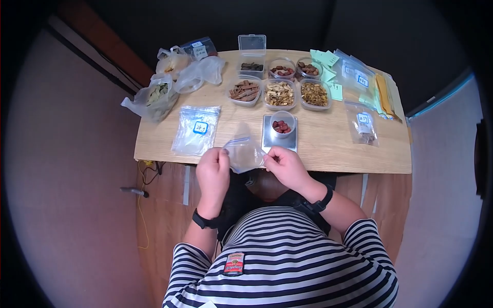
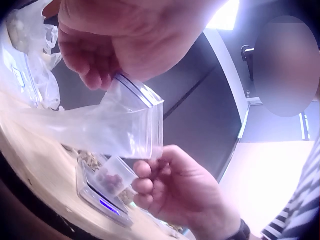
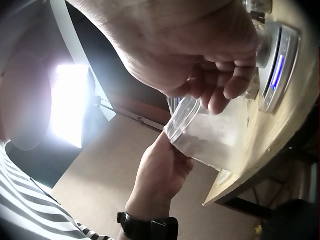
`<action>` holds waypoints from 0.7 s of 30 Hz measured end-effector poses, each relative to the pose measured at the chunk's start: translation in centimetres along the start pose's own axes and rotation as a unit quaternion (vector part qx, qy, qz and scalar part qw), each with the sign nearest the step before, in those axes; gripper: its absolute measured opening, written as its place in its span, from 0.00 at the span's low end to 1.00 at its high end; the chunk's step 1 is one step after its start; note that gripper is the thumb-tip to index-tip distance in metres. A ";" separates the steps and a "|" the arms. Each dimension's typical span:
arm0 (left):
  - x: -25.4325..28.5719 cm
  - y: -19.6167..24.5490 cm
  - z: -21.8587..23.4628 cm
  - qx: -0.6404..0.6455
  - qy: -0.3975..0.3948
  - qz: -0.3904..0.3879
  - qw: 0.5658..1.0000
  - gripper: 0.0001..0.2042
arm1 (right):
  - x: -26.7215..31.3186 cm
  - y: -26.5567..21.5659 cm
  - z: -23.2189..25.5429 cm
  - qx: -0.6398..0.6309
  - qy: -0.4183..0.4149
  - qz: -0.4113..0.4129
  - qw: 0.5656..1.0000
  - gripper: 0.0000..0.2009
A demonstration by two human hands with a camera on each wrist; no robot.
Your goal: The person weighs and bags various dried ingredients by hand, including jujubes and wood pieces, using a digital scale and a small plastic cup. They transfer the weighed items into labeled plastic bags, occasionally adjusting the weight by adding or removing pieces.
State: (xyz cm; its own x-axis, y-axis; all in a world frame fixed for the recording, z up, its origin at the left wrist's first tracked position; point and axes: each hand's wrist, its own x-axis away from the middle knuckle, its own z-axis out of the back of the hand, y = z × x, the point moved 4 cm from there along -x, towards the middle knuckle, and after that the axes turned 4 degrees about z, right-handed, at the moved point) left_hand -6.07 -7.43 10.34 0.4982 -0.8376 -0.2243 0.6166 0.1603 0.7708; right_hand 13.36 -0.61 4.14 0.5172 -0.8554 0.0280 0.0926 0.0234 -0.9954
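Note:
A clear zip bag (image 1: 243,154) is stretched between both hands at the table's front edge. The left hand (image 1: 213,173) pinches its left side; the right hand (image 1: 286,167) pinches the right side. In the left wrist view, the bag (image 2: 120,125) hangs from the left hand (image 2: 120,40), with the right hand (image 2: 185,192) at its lower corner. Nothing shows inside it. Just beyond the right hand, a round cup (image 1: 282,124) of red dried fruit stands on a scale (image 1: 279,143) whose display is lit blue in the wrist views.
Flat zip bags (image 1: 197,131) lie at the left. Behind the scale stand several tubs, including bark strips (image 1: 244,91) and pale slices (image 1: 280,95). Plastic bags (image 1: 156,97) fill the back left. Green notes (image 1: 335,91), labelled bags (image 1: 362,124) and yellow envelopes (image 1: 383,95) lie at the right.

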 end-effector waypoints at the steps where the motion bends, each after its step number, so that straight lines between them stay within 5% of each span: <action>1: -0.3 -0.2 0.2 0.001 -0.001 0.001 1.000 0.10 | 0.1 0.2 0.2 0.001 0.000 -0.001 1.000 0.10; 7: -1.1 0.6 -0.3 -0.042 0.019 -0.056 0.997 0.09 | 0.1 -1.9 1.8 0.100 0.008 0.012 0.995 0.12; 9: -1.6 0.5 -0.4 -0.061 0.022 -0.065 0.996 0.09 | 0.3 -2.6 3.7 0.199 0.138 0.166 0.956 0.13; 11: -2.1 0.5 -0.5 -0.080 0.025 -0.073 0.994 0.08 | -0.2 -1.5 5.3 0.234 0.159 0.149 0.948 0.17; 13: -2.6 0.8 -0.7 -0.085 0.029 -0.088 0.992 0.08 | -0.6 -1.5 6.6 0.370 0.231 0.195 0.878 0.24; 14: -2.8 0.9 -1.0 -0.083 0.029 -0.087 0.992 0.08 | -1.0 -1.0 6.8 0.383 0.221 0.168 0.881 0.32; 21: -4.2 1.2 -4.3 -0.083 0.015 -0.110 0.990 0.08 | -2.9 -0.3 6.5 0.419 0.195 0.115 0.879 0.38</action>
State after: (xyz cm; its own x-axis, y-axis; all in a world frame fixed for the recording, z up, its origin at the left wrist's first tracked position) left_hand -4.80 -1.54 9.65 0.3569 -0.8460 -0.3960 0.8029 0.0611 0.5929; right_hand 17.37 5.25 4.91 0.2889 -0.8863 -0.3620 0.7025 0.4531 -0.5488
